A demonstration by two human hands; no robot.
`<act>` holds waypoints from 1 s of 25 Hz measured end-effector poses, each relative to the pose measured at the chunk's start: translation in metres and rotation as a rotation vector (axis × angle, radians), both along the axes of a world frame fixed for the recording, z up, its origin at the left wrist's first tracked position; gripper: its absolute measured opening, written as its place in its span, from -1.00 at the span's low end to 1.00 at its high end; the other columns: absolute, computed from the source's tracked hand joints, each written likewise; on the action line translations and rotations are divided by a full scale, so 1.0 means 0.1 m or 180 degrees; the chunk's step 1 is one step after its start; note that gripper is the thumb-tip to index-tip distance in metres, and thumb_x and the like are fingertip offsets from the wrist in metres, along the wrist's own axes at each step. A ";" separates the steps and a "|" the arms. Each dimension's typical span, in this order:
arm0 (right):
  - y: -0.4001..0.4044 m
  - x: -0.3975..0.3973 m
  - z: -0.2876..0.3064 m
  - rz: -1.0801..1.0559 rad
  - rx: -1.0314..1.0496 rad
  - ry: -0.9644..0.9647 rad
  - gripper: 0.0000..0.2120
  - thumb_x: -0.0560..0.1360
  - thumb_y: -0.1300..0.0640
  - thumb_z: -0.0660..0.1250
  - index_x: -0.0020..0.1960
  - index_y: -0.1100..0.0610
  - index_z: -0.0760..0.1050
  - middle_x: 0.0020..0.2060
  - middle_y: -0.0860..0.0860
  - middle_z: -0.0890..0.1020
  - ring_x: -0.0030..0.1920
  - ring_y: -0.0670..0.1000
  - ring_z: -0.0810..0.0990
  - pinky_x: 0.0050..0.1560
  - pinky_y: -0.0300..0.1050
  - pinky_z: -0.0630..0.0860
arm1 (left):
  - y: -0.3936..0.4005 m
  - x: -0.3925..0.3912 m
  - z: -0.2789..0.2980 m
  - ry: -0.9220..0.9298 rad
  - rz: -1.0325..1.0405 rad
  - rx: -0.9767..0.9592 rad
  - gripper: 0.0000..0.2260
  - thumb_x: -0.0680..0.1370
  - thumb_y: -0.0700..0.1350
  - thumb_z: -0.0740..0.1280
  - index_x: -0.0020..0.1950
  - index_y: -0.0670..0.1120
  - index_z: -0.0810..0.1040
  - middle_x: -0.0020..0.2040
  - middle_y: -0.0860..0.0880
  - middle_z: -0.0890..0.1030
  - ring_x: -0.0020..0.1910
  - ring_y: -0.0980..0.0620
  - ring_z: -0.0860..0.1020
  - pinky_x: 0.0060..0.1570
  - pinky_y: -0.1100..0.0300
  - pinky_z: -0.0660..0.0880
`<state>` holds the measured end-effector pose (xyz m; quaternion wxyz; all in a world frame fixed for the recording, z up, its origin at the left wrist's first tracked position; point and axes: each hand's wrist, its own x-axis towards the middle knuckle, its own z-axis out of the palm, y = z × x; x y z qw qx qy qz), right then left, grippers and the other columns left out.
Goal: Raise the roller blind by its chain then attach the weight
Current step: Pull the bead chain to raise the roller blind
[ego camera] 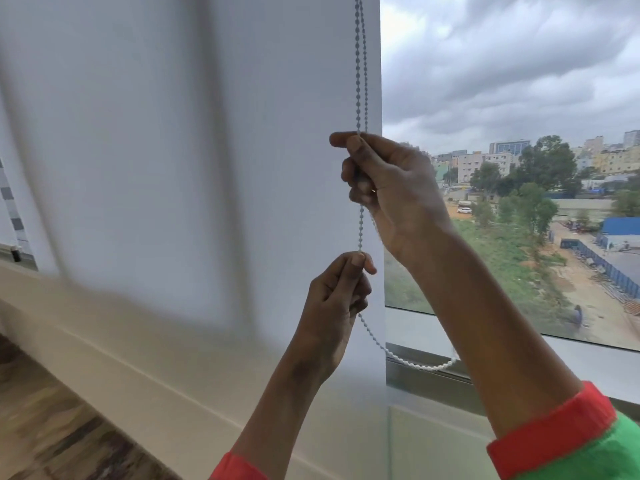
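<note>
A white roller blind (180, 140) hangs over the left part of the window, its lower part blurred. Its grey-white bead chain (359, 64) drops in two strands along the blind's right edge. My right hand (391, 188) is closed around the chain up high, thumb and forefinger pinching it. My left hand (337, 296) pinches the same chain lower down. Below the left hand the chain curves in a slack loop (419, 366) toward the window frame. No weight is visible.
Bare window glass (519, 168) to the right shows buildings, trees and cloudy sky. A metal window frame (433, 379) and a white sill (138, 358) run below. Wooden floor (52, 427) lies at the lower left.
</note>
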<state>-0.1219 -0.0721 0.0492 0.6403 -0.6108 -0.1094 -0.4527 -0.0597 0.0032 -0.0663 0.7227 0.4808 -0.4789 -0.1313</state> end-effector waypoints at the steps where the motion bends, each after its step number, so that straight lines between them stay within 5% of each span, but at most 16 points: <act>1: 0.04 0.01 -0.03 0.0024 0.0111 -0.0079 -0.80 0.55 0.23 0.24 0.07 0.29 0.57 -0.42 0.06 0.46 -0.47 -0.11 0.34 -0.47 -0.30 0.27 | 0.01 0.02 0.01 -0.0069 -0.0013 0.0030 -0.77 0.54 0.09 0.21 -0.19 0.02 0.56 -0.43 0.01 0.30 -0.41 0.07 0.24 -0.31 0.32 0.32; 5: 0.15 0.04 -0.11 -0.0079 0.0145 -0.0305 -0.81 0.55 0.25 0.22 0.05 0.30 0.56 -0.41 0.05 0.39 -0.46 -0.13 0.28 -0.50 -0.32 0.17 | 0.05 0.14 0.06 -0.0243 -0.0032 0.0236 -0.73 0.59 0.02 0.17 -0.17 0.09 0.63 -0.39 0.04 0.56 -0.37 0.11 0.47 -0.24 0.25 0.44; 7: 0.18 0.04 -0.20 -0.0156 0.0089 -0.0312 -0.81 0.55 0.25 0.22 0.06 0.30 0.57 -0.43 0.04 0.39 -0.46 -0.12 0.27 -0.50 -0.32 0.17 | 0.07 0.20 0.13 -0.0245 0.0023 0.0374 -0.70 0.61 -0.01 0.15 -0.15 0.12 0.66 -0.25 0.08 0.70 -0.19 0.08 0.65 -0.13 0.29 0.54; 9: 0.20 0.04 -0.33 -0.0169 0.0067 -0.0274 -0.81 0.55 0.25 0.22 0.05 0.28 0.57 -0.45 0.02 0.40 -0.47 -0.13 0.28 -0.50 -0.33 0.20 | 0.12 0.25 0.26 -0.0176 0.0101 0.0333 -0.71 0.62 -0.02 0.12 -0.08 0.12 0.64 -0.10 0.13 0.72 -0.01 0.09 0.66 0.01 0.26 0.56; 12: 0.21 0.03 -0.60 -0.0125 0.0139 -0.0258 -0.83 0.54 0.26 0.22 0.00 0.23 0.59 -0.46 0.01 0.42 -0.47 -0.14 0.31 -0.47 -0.34 0.25 | 0.17 0.30 0.59 -0.0122 0.0047 0.0007 -0.71 0.64 -0.06 0.08 0.07 -0.01 0.59 0.03 0.01 0.67 0.02 0.06 0.65 0.14 0.14 0.54; 15: 0.22 0.07 -0.87 -0.0337 0.0172 0.0011 -0.83 0.54 0.23 0.23 -0.01 0.19 0.61 -0.44 0.04 0.41 -0.42 -0.10 0.31 -0.41 -0.30 0.21 | 0.16 0.26 1.00 -0.0135 -0.0266 -0.0258 -0.70 0.64 -0.07 0.07 0.12 -0.13 0.57 -0.03 -0.09 0.68 -0.04 -0.04 0.67 0.05 0.06 0.60; 18: 0.20 0.11 -1.06 -0.0468 0.0156 0.0160 -0.82 0.54 0.21 0.24 -0.08 0.13 0.63 -0.47 -0.02 0.41 -0.43 -0.12 0.32 -0.39 -0.32 0.22 | 0.07 0.16 1.27 -0.0240 -0.0540 -0.0385 -0.75 0.63 -0.06 0.12 0.08 -0.11 0.56 -0.24 -0.06 0.64 -0.26 0.03 0.64 -0.20 0.18 0.58; 21: 0.16 0.14 -1.15 -0.0408 0.0072 0.0180 -0.81 0.54 0.20 0.25 -0.11 0.07 0.64 -0.49 -0.08 0.44 -0.44 -0.14 0.34 -0.40 -0.37 0.26 | -0.02 0.14 1.23 -0.0070 -0.0523 -0.0615 -0.75 0.64 -0.14 0.12 -0.09 -0.09 0.57 -0.50 0.05 0.40 -0.50 0.13 0.28 -0.47 0.31 0.26; 25: 0.08 0.18 -1.34 -0.0111 0.0116 0.0474 -0.83 0.48 0.12 0.30 -0.09 0.10 0.66 -0.45 -0.02 0.56 -0.42 -0.09 0.43 -0.37 -0.31 0.36 | -0.03 0.17 0.91 -0.0039 -0.0365 -0.0676 -0.75 0.63 -0.15 0.13 -0.15 -0.08 0.54 -0.47 0.02 0.27 -0.47 0.10 0.15 -0.46 0.27 0.12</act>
